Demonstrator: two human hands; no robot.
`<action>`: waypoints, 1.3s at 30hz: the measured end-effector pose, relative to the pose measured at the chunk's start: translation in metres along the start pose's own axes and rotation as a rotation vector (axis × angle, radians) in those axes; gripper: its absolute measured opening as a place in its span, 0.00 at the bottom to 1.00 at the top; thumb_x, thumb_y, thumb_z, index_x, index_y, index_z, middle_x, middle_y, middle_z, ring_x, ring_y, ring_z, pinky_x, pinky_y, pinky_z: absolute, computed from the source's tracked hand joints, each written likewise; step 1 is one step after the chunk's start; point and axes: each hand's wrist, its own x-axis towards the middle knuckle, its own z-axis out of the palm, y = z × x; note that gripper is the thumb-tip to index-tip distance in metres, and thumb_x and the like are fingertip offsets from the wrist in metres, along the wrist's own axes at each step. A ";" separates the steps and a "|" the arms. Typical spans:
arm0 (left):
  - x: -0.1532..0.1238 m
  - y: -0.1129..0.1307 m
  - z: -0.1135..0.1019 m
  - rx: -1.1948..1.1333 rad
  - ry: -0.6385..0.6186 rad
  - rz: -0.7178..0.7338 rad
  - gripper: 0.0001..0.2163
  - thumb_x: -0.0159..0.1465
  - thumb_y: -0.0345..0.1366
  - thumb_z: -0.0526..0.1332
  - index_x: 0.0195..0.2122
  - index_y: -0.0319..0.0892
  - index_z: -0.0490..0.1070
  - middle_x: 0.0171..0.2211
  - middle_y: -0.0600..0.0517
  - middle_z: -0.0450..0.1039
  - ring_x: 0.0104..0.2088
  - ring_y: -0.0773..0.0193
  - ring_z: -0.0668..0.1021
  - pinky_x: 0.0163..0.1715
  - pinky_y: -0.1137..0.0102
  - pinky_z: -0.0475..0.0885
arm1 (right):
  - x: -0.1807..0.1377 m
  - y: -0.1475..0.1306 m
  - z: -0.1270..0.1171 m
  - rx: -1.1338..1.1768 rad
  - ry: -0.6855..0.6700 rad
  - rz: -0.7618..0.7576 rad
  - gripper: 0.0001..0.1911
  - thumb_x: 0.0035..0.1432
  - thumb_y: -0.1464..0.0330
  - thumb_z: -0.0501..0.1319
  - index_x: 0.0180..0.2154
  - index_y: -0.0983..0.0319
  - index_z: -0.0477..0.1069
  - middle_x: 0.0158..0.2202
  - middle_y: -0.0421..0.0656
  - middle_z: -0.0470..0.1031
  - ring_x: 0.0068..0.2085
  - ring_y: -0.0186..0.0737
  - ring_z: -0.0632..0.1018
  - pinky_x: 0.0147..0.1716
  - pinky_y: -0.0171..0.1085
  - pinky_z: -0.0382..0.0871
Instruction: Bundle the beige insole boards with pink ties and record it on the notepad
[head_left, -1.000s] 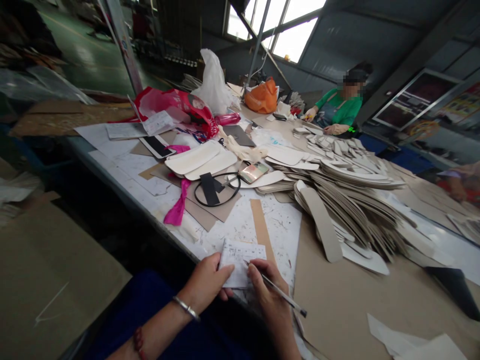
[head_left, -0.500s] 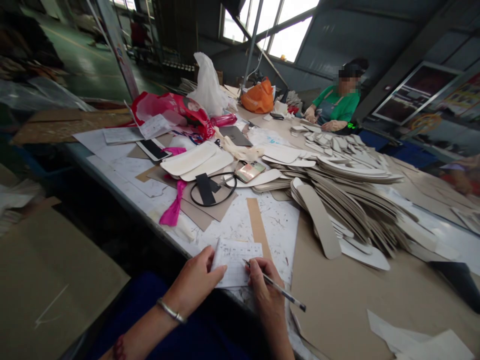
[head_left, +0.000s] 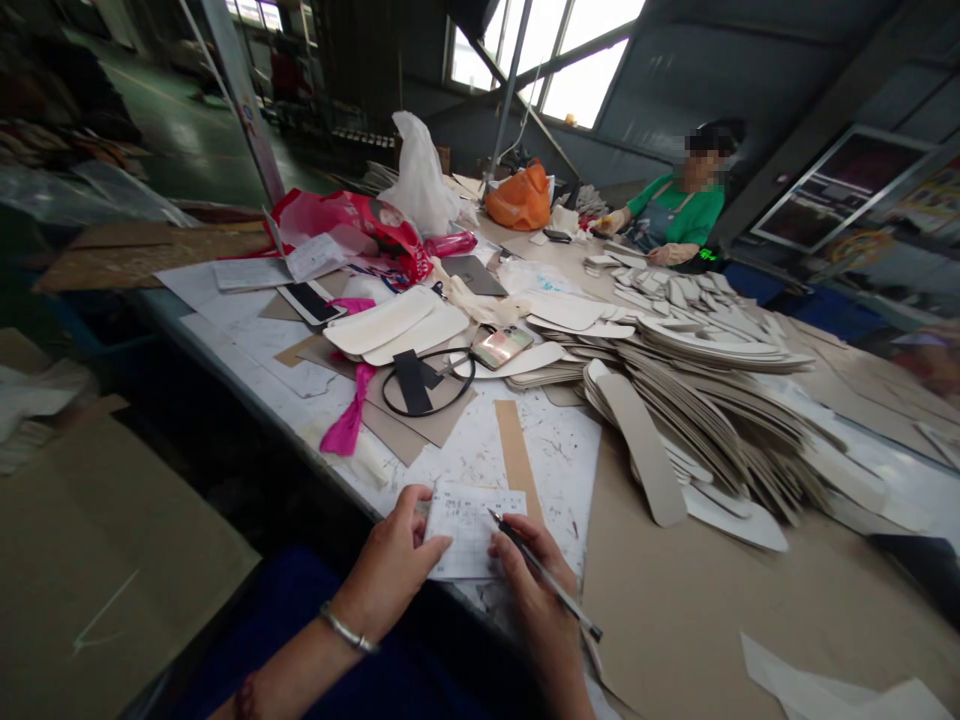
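Table (head_left: 675, 620): long, covered in brown card and white sheets, running from the near edge to a person in a green top (head_left: 675, 210) seated at the far end, that person's hands busy with their own pieces.

Heap of cut card shapes (head_left: 705, 400): fanned in loose layers, leaning toward the near side. One long piece (head_left: 645, 450) already lies clear of the heap; a knock to the table would likely send more sliding toward the writing spot.

Paper slip (head_left: 469, 530): small, white, printed with a grid, lying at the very near edge of the table and partly overhanging it. Risk, as I judge it: pen pressure over the unsupported part could crease or tear it, or it could slip off the edge.

Left hand (head_left: 390, 570): fingers curled, thumb pressed on the slip's left side, pinning it.

Right hand (head_left: 536, 590): closed around a pen (head_left: 544, 575), tip touching the slip's upper right. A jolt would smear the entry.
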 end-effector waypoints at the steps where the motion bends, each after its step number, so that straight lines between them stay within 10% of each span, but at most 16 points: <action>1: -0.001 0.000 0.000 0.033 0.007 0.013 0.17 0.51 0.33 0.57 0.43 0.40 0.59 0.18 0.61 0.61 0.23 0.64 0.69 0.26 0.71 0.62 | -0.001 0.000 -0.001 -0.001 -0.007 0.008 0.18 0.50 0.57 0.61 0.40 0.62 0.72 0.37 0.47 0.77 0.36 0.44 0.77 0.37 0.39 0.72; 15: -0.004 0.008 0.004 0.077 0.028 0.014 0.17 0.54 0.25 0.56 0.44 0.39 0.57 0.19 0.63 0.58 0.24 0.65 0.69 0.27 0.73 0.61 | -0.008 -0.013 0.006 -0.270 -0.025 -0.327 0.12 0.60 0.61 0.52 0.30 0.59 0.68 0.23 0.38 0.70 0.25 0.34 0.73 0.28 0.31 0.66; 39: 0.001 0.014 0.000 0.263 -0.121 -0.001 0.20 0.56 0.27 0.54 0.50 0.37 0.53 0.30 0.50 0.68 0.37 0.57 0.74 0.34 0.68 0.65 | 0.007 0.002 0.005 -0.356 0.016 -0.405 0.11 0.60 0.65 0.52 0.27 0.60 0.65 0.21 0.37 0.68 0.23 0.33 0.70 0.24 0.30 0.65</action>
